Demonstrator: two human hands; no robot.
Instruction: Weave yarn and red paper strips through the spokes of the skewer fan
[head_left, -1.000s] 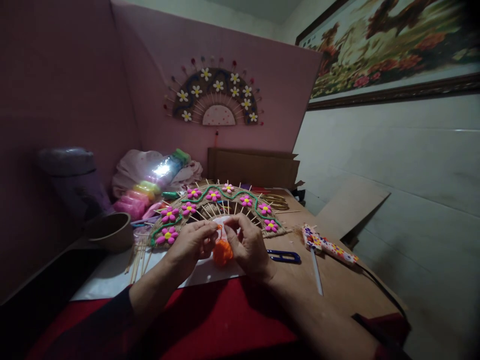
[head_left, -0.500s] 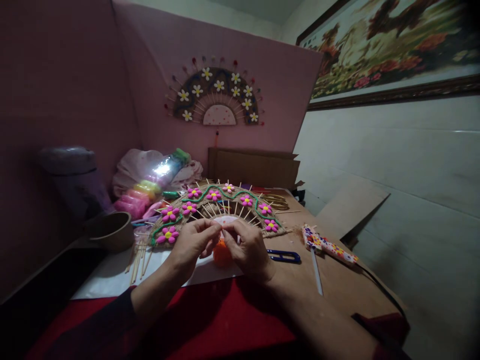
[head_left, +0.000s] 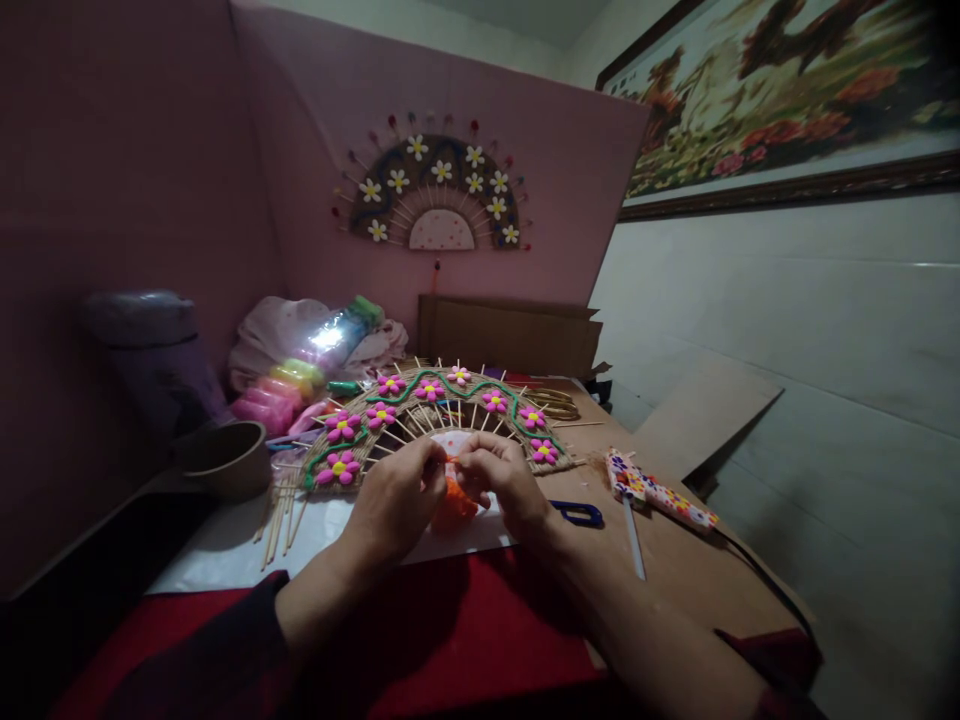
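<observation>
Left grip [head_left: 395,497], right grip [head_left: 504,478], orange strand [head_left: 451,460] between

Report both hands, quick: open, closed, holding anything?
Left hand: closed, pinching an orange strand.
Right hand: closed, pinching the same orange strand.

Fingers [head_left: 484,455] apart again, orange strand [head_left: 451,460] between them

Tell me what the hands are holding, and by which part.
The left hand and right hand pinch an orange bundle by the thin strand at its top; the fuller part is below the pinch.
</observation>
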